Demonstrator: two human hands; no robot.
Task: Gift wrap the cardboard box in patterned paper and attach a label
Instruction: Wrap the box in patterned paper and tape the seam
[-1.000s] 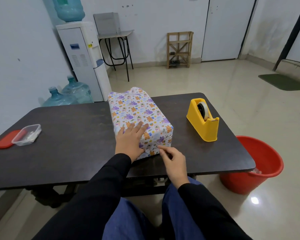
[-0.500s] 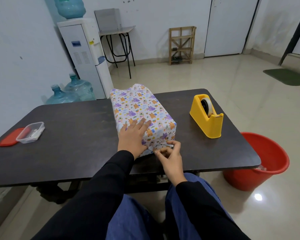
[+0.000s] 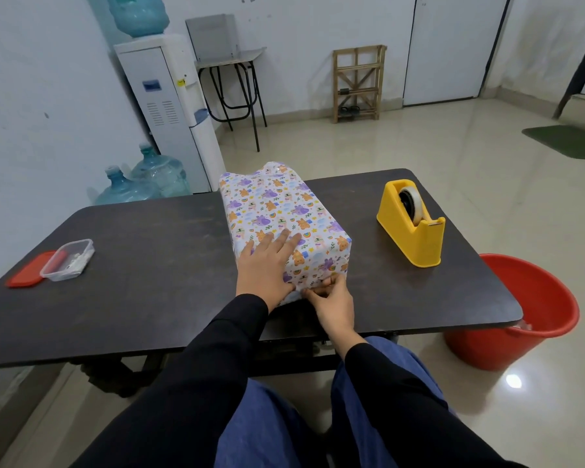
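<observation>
Paper (image 3: 274,204) printed with orange and purple cartoon animals covers the box (image 3: 318,246) on its top and its visible right side. The box lies lengthwise on the dark table (image 3: 149,271), one end toward the person. At the box's far end the paper stands up loose and unfolded, its edge wavy.

The left hand (image 3: 265,273) lies flat on the near part of the box's top, fingers straight and spread, pressing the paper down. The right hand (image 3: 335,304) is at the box's near end, low by the tabletop, its fingers curled and pinching the paper there. The two hands are just beside each other.

To the right of the box, apart from it, stands a yellow tape dispenser (image 3: 409,231) holding a roll of tape. Well to the left of the box sits a clear plastic container (image 3: 67,260), touching a red lid (image 3: 27,274) that lies flat on its outer side. Further right of the box, down on the floor, is a red bucket (image 3: 534,315). Behind the box, past the table's far edge, a white water dispenser (image 3: 169,106) stands with two blue water jugs (image 3: 156,175) at its foot.
</observation>
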